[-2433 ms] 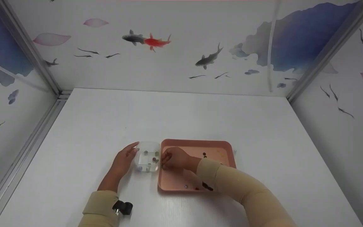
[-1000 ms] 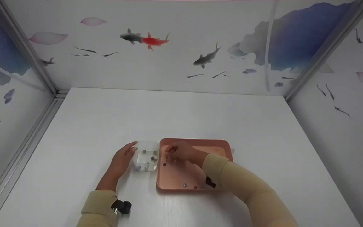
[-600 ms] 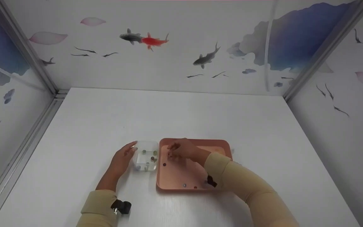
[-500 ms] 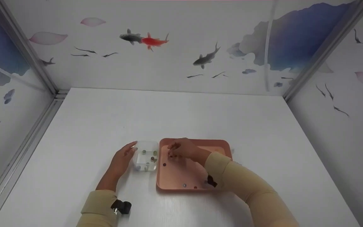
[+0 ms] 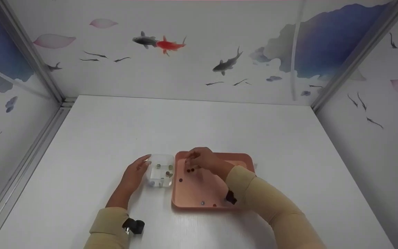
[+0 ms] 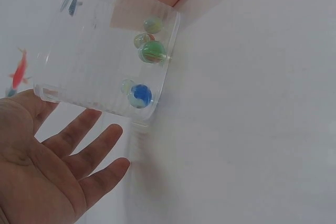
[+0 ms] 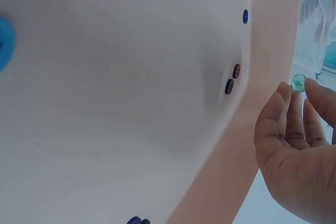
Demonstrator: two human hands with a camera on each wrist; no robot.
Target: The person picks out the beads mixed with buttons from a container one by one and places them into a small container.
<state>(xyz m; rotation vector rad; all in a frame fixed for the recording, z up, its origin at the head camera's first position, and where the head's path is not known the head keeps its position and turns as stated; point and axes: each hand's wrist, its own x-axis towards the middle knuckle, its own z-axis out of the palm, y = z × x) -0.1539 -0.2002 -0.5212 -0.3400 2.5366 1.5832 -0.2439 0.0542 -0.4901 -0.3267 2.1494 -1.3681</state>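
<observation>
My left hand [image 5: 134, 178] touches the left side of a clear plastic container [image 6: 84, 51] with fingers extended and spread. Several glass marbles lie inside, among them a green marble [image 6: 152, 52] and a blue-and-white marble [image 6: 140, 96]. Above the far left part of a salmon-pink tray [image 5: 195, 193], my right hand [image 7: 299, 166] pinches a clear green glass marble [image 7: 298, 82] between thumb and fingertip. Below these fingers, a dark red button [image 7: 237, 71] and a black button [image 7: 229, 86] lie side by side in the tray. A blue button [image 7: 245, 17] is apart from them.
The container stands against the tray's left side on a white table [image 5: 192, 124]. Near the tray's front wall are a greyish round piece [image 5: 202, 203] and a red piece [image 5: 214, 205]. My right forearm [image 5: 271, 204] hides the tray's right part. Printed panels enclose the table.
My right hand has risen from the tray's left edge and shifted slightly back and right. Two dark buttons now show below its fingers. My left hand and the container have stayed put.
</observation>
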